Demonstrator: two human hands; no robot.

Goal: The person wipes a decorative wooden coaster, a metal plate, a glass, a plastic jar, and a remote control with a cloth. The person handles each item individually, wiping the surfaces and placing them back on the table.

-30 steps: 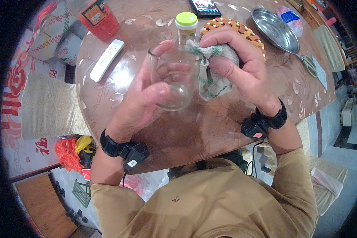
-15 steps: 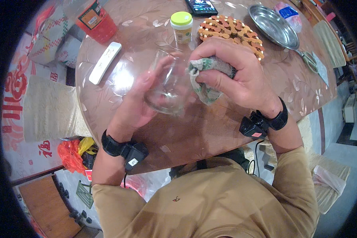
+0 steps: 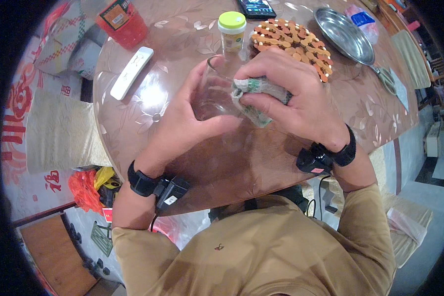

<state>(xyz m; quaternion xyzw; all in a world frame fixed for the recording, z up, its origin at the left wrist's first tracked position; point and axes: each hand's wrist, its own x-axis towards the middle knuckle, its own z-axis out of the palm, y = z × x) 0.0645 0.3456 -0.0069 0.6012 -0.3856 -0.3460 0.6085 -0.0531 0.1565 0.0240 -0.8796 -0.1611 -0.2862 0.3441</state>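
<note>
My left hand [image 3: 190, 116] is wrapped round a clear glass cup [image 3: 213, 93], thumb on the near side and fingers behind it. The cup is tilted above the table, its open rim visible at the upper left. My right hand [image 3: 298, 96] grips a bunched grey-white and green cloth [image 3: 259, 101] between thumb and fingers. The cloth is against the right side of the glass; whether part of it is inside cannot be made out. Just beyond the cup stands a small jar [image 3: 232, 32] with a yellow-green lid.
On the patterned table [image 3: 222, 172] lie a white oblong object [image 3: 132, 73], a large red container [image 3: 123, 24], a phone [image 3: 257, 8], a wooden trivet [image 3: 293, 47], a round metal dish [image 3: 344, 35] and scissors [image 3: 386, 79]. A cloth-covered chair [image 3: 64, 130] stands at the left.
My left hand has turned, its thumb now across the near side of the glass. The glass has tilted and its rim shows; the cloth in my right hand has come against it.
</note>
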